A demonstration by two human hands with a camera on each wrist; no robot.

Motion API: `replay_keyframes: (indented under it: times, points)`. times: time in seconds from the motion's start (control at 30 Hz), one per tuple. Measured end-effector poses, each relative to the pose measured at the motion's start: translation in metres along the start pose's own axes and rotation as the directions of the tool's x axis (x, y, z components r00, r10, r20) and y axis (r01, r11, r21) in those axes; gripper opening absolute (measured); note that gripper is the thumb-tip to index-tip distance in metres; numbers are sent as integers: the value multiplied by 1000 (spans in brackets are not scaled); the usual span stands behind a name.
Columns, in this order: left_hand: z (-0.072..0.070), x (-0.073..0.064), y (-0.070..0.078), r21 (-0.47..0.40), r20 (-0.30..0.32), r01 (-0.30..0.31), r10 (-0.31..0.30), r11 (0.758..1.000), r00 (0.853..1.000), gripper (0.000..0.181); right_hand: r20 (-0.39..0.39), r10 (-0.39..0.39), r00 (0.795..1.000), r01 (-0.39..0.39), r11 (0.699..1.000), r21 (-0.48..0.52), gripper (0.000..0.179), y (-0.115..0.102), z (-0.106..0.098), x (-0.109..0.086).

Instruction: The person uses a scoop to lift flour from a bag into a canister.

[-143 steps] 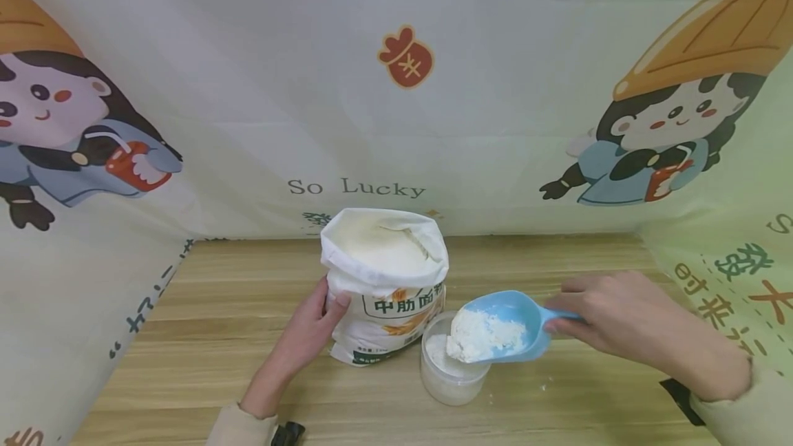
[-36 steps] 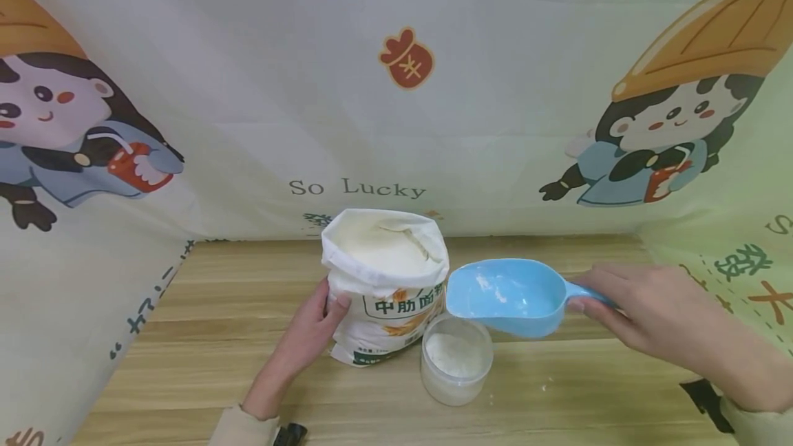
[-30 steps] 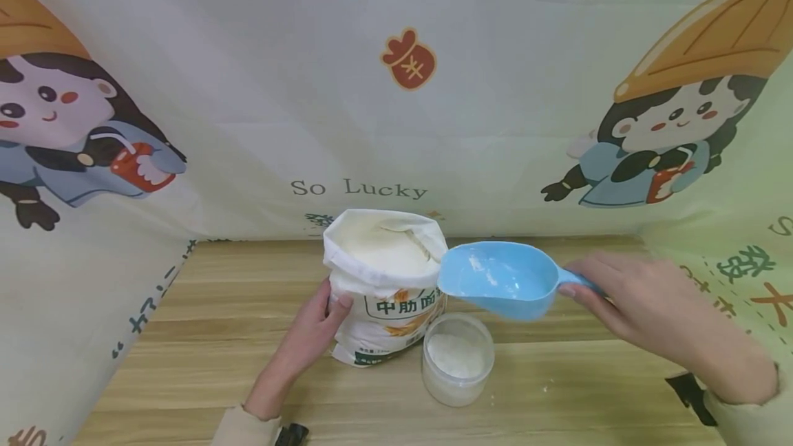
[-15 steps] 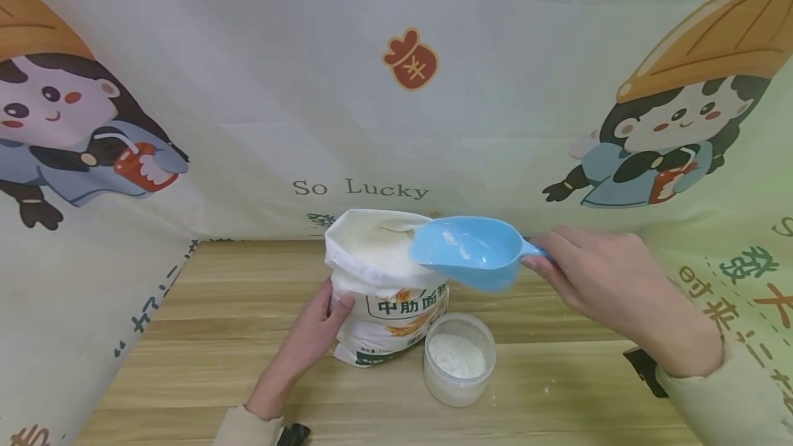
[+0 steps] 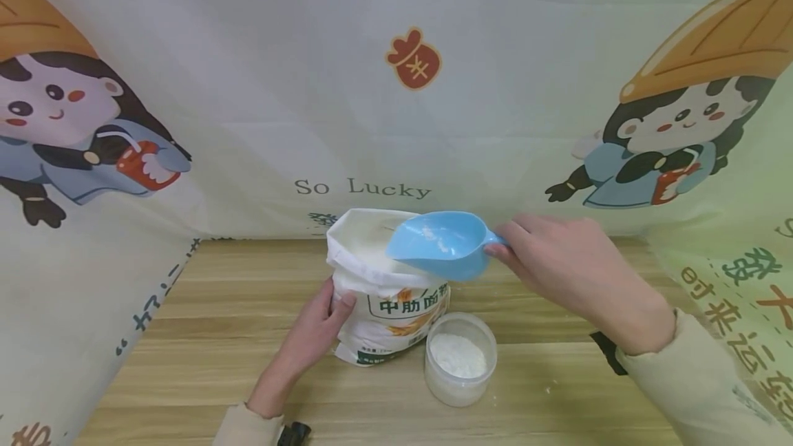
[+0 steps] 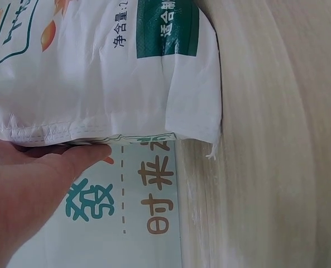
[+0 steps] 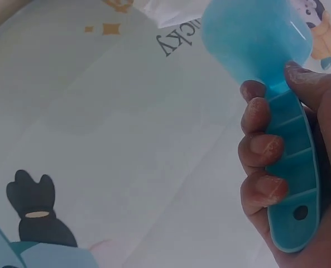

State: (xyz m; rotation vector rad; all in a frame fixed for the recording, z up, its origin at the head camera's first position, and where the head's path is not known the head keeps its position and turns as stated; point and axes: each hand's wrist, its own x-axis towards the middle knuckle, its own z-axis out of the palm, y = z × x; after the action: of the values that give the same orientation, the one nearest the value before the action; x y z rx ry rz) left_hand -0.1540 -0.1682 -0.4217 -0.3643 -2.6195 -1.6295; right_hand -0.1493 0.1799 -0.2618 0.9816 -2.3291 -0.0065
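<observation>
My right hand (image 5: 560, 270) grips the handle of a light blue scoop (image 5: 442, 245); in the right wrist view the fingers (image 7: 263, 145) curl round its ribbed handle (image 7: 293, 167). Only a thin trace of white powder clings inside the scoop, whose front overlaps the open mouth of a white flour bag (image 5: 390, 312). With my left hand (image 5: 316, 325) I hold the bag's left side, thumb on its front. A clear round tub (image 5: 458, 391) stands just right of the bag, with white flour (image 5: 458, 355) inside.
Specks of flour (image 5: 548, 390) dot the wooden tabletop (image 5: 557, 411) right of the tub. A printed cloth (image 5: 297, 88) hangs close behind the bag and along both sides of the table.
The scoop was heaped with flour over the tub; it then appears nearly bare and has moved up and left to the bag's mouth. The tub's flour looks higher. My left hand keeps its hold.
</observation>
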Motion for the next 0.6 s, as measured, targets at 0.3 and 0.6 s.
replay_keyframes:
  times: [0.3, 0.6]
  points:
    - [2, -3, -2, -20, -15, -12, 11, 1000, 1000, 54, 155, 24, 988, -15, 998, -59, 32, -13, -2, 24]
    - [3, -4, -3, 10, -36, 7, -6, 1000, 999, 51, 352, 72, 933, -48, 996, -74, 33, -25, -6, 48]
